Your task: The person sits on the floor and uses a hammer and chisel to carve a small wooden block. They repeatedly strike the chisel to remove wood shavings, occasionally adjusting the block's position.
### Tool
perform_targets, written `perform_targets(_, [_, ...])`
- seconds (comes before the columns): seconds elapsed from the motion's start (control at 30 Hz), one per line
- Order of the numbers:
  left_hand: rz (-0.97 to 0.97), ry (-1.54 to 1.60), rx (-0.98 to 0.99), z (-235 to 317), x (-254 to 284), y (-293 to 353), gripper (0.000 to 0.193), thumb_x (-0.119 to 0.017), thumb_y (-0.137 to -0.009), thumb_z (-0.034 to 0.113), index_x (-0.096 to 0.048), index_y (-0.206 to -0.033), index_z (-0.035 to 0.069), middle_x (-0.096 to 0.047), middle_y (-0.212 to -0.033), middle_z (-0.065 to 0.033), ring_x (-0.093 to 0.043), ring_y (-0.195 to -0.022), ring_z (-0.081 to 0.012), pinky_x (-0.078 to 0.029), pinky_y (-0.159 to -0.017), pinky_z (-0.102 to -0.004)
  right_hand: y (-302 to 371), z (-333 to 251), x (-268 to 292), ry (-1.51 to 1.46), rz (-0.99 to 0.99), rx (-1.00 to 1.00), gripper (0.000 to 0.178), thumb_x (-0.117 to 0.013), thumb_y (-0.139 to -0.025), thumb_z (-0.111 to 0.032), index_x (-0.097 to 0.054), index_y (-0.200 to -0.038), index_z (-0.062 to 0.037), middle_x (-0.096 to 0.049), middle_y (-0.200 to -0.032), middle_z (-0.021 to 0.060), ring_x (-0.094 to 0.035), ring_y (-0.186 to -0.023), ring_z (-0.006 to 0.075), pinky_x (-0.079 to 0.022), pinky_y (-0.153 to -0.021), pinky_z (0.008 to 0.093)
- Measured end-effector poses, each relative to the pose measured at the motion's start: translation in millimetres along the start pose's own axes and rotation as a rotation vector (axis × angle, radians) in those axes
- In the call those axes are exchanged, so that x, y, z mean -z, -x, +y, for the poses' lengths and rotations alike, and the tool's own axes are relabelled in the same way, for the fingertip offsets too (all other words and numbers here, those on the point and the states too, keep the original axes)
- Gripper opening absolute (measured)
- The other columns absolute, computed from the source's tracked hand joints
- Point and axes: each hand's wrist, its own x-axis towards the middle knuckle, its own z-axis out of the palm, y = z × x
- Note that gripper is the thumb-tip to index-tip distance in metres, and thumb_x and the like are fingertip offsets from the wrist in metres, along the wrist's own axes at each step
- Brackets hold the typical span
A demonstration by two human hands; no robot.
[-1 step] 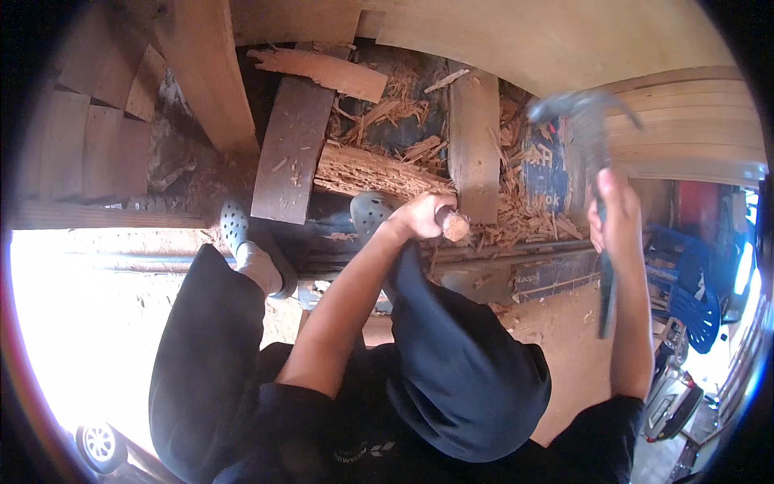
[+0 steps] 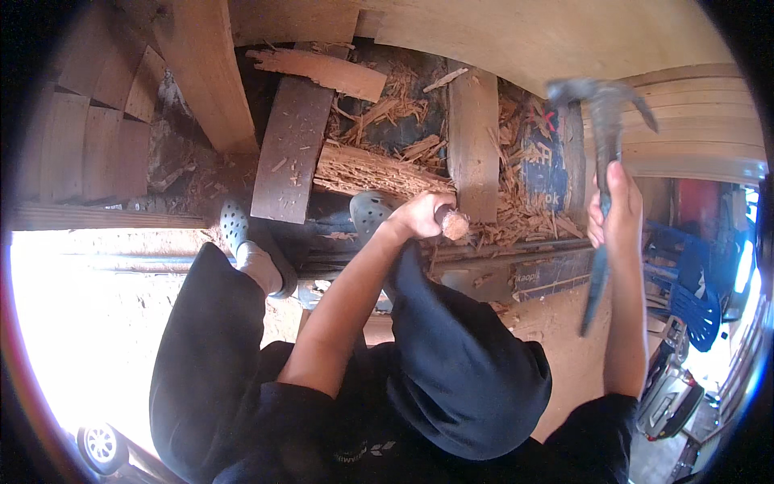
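Hammer (image 2: 606, 121) held high on the person's right, its handle clamped in the right hand (image 2: 619, 210); claw and striking face both show, slightly blurred. Left hand (image 2: 423, 216) is closed around a round wooden handle (image 2: 456, 227), end tipped up toward the person; whatever lies below the fist is hidden. Hands well apart.

Risks, as I judge them: a blow landing off-centre could skid from the small, rough end onto the left hand, which grips close under it. Tilt of that handle would make a glancing hit likelier. A perforated clog (image 2: 369, 214) sits just beside the left hand, so a slip could reach the foot; its holes and soft look promise little protection. Splinters could fly, no gloves on.

Materials: hammer head dull grey metal, its grip dark blue-green. Wooden handle's end is pale, fibrous, as if mushroomed. Beyond the left hand, a pitted plank (image 2: 375, 169), grooved and crumbly, lies between a smooth dark brown board (image 2: 290, 153) and a paler board (image 2: 476, 145), both straight-edged. Curled shreds and flat chips (image 2: 516, 194) litter the ground, some over blue printed sheeting (image 2: 544, 169). Cannot tell whether the left hand touches the plank.
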Motion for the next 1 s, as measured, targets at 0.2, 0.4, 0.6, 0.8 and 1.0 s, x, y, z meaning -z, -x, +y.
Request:
perform_targets(0.2, [-0.238, -0.176, -0.157, 0.6, 5.6, -3.0, 0.028, -0.066, -0.060, 0.010, -0.061, -0.086, 0.003, -0.062, -0.077, -0.0183, -0.063, -0.074, -0.0332, -0.048, -0.065, -0.0383, 17.5, 17.1, -28.0, 0.973, -0.474, 0.103, 0.049, -0.051, -0.088, -0.054, -0.057, -0.099, -0.0066, -0.061, -0.068, 0.0140, -0.062, -0.068, 0.0321, -0.048, -0.063, 0.0421])
perform_targets(0.4, [0.026, -0.007, -0.114, -3.0, 4.3, -6.8, 0.028, -0.071, -0.064, 0.018, -0.059, -0.083, 0.002, -0.062, -0.077, -0.0190, -0.063, -0.074, -0.0342, -0.048, -0.064, -0.0387, 28.5, 33.8, 25.2, 0.505, -0.211, 0.212, 0.040, -0.054, -0.090, -0.046, -0.056, -0.088, -0.0057, -0.050, -0.055, 0.0067, -0.051, -0.045, 0.0177, -0.041, -0.045, 0.0318])
perform_targets(0.6, [-0.032, 0.083, 0.018, 4.6, 7.5, -6.2, 0.025, -0.071, -0.067, 0.016, -0.059, -0.084, 0.003, -0.063, -0.077, -0.0183, -0.063, -0.074, -0.0335, -0.047, -0.064, -0.0391, 15.9, 22.4, -24.9, -0.476, 0.090, -0.025, 0.044, -0.051, -0.092, -0.049, -0.056, -0.087, -0.0055, -0.046, -0.054, 0.0003, -0.047, -0.045, 0.0106, -0.039, -0.040, 0.0279])
perform_targets(0.8, [-0.239, -0.265, -0.073, 14.9, 9.2, 7.8, 0.036, -0.069, -0.060, 0.021, -0.059, -0.089, 0.002, -0.062, -0.090, -0.0180, -0.060, -0.088, -0.0362, -0.049, -0.077, -0.0419, 9.6, 37.7, -12.4, 0.874, -0.504, 0.163, 0.044, -0.052, -0.092, -0.045, -0.060, -0.095, -0.0018, -0.059, -0.069, 0.0047, -0.057, -0.063, 0.0172, -0.045, -0.057, 0.0335])
perform_targets(1.0, [-0.181, -0.236, -0.052, 7.6, 3.6, 9.5, 0.030, -0.066, -0.061, 0.017, -0.058, -0.087, 0.004, -0.062, -0.083, -0.0176, -0.061, -0.083, -0.0387, -0.049, -0.072, -0.0443, -2.4, 38.4, 7.2, 0.020, 0.048, 0.092, 0.048, -0.043, -0.094, -0.052, -0.054, -0.088, -0.0051, -0.044, -0.054, 0.0004, -0.042, -0.040, 0.0109, -0.036, -0.038, 0.0264])
